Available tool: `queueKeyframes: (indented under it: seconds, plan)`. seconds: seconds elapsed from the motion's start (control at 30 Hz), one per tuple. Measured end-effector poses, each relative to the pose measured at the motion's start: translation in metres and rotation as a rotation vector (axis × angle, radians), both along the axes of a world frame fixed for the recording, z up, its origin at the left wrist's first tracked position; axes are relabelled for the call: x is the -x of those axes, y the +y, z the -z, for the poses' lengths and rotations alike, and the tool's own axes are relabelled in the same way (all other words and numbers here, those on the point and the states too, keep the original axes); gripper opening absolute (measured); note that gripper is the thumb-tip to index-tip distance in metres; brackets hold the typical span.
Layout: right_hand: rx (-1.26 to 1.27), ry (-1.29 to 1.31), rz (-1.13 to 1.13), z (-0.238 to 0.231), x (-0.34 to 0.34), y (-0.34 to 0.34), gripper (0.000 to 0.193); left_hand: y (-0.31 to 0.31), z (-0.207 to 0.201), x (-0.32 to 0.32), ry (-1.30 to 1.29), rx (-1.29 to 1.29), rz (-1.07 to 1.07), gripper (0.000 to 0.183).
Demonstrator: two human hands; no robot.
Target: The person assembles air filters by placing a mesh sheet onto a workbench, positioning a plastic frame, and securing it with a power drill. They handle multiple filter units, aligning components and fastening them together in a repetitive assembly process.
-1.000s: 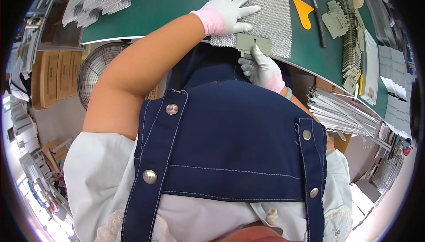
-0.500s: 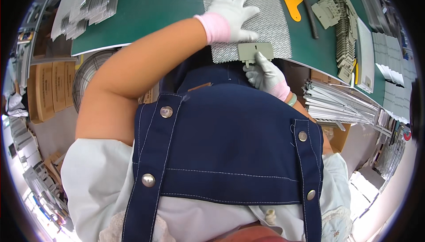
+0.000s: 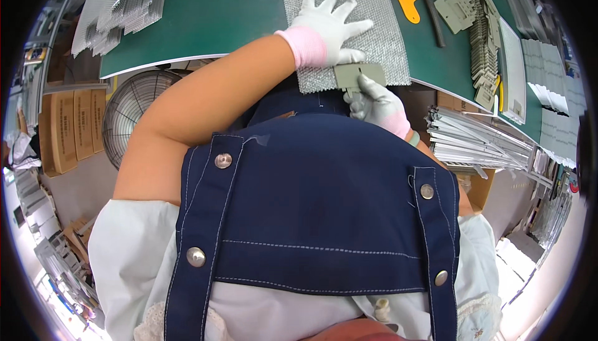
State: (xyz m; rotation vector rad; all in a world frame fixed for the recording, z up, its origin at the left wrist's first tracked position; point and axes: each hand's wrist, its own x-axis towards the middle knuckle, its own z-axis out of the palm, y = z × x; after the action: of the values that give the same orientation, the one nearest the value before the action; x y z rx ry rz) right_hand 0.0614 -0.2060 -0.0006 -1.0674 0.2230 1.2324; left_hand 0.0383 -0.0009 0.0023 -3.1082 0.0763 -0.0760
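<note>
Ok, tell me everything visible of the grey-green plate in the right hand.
The grey-green plate is flat, roughly rectangular and plastic-looking, with a narrow tab on its near edge and a small dark slot. It sits crosswise over the near edge of the silver mesh sheet. The right hand pinches it, thumb on top. The left hand is close; contact is unclear.

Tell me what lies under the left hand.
A silvery textured sheet lies under the left hand, showing around it and between its spread fingers. The patch directly beneath is covered, so anything small there cannot be seen.
</note>
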Motion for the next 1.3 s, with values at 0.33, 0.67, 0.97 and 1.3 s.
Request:
queueKeyframes:
  seconds: [0.33,0.67,0.97,1.3]
  plan:
    - [-0.216,0.048,-0.03,0.037,-0.002,-0.016,0.031,-0.007,-0.003,0.006,0.012,-0.025,0.025,0.063]
    - [-0.191,-0.053,0.05,0.025,-0.001,0.0,0.026,-0.008,0.0,0.006,0.01,-0.009,-0.009,0.064]
    - [0.047,-0.329,-0.663,-0.015,-0.045,-0.051,0.042,0.011,-0.018,0.019,-0.269,0.319,-0.12,0.072]
    - [0.723,-1.67,-0.4,-0.022,-0.126,0.052,0.059,0.109,0.036,0.009,-0.512,1.737,-0.369,0.048]
